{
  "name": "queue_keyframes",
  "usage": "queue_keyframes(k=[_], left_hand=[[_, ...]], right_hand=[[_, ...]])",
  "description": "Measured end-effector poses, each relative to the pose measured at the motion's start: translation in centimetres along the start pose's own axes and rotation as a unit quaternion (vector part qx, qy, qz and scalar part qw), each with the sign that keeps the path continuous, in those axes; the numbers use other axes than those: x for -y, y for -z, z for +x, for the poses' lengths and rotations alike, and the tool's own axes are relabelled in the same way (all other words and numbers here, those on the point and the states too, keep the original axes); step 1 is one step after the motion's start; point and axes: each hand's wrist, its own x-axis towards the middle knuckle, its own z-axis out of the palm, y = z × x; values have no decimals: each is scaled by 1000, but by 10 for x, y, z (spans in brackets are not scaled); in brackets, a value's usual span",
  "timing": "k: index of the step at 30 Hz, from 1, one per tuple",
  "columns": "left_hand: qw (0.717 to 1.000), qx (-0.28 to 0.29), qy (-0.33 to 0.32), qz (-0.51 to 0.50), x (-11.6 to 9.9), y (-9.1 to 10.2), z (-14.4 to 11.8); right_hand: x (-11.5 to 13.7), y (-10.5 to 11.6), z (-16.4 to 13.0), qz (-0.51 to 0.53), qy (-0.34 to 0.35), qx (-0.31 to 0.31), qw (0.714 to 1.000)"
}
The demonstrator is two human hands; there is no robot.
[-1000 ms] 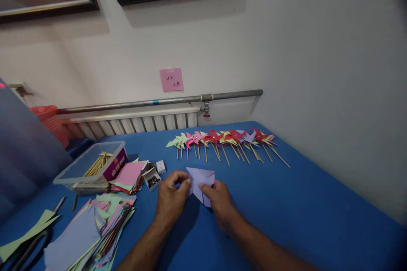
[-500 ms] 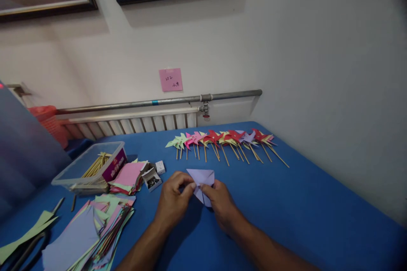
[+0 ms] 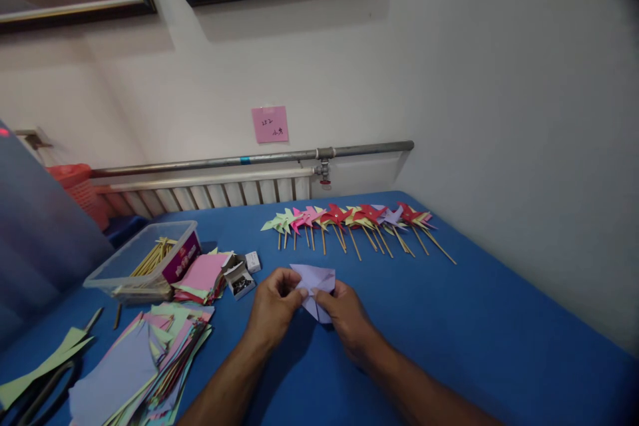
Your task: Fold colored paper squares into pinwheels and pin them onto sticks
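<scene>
A lilac paper square (image 3: 315, 279) with folded-in corners lies on the blue table (image 3: 449, 319) in front of me. My left hand (image 3: 272, 309) pinches its left side with thumb and fingers. Pressing on the centre and right side is my right hand (image 3: 347, 319). The two hands nearly touch over the paper's middle, and its lower part is hidden under my fingers.
A row of several finished paper pinwheels (image 3: 349, 219) on sticks lies at the back. To the left are a clear plastic box of wooden sticks (image 3: 144, 259), a small open box of pins (image 3: 239, 279), stacks of coloured paper (image 3: 150, 359) and scissors (image 3: 40, 393).
My left hand's fingers have closed in toward the paper's centre, nearer my right hand. The paper has hardly shifted.
</scene>
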Motion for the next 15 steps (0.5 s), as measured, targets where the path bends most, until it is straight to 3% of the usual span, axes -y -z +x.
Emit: queue_keyframes(k=[8,15], left_hand=[[987,-8,117,-107,19,4,8],[991,-25,109,-79,15,6,6]], right_hand=[[0,0,1,-2,-2,15,1000],[-3,4,3,-21,2,-12,1000]])
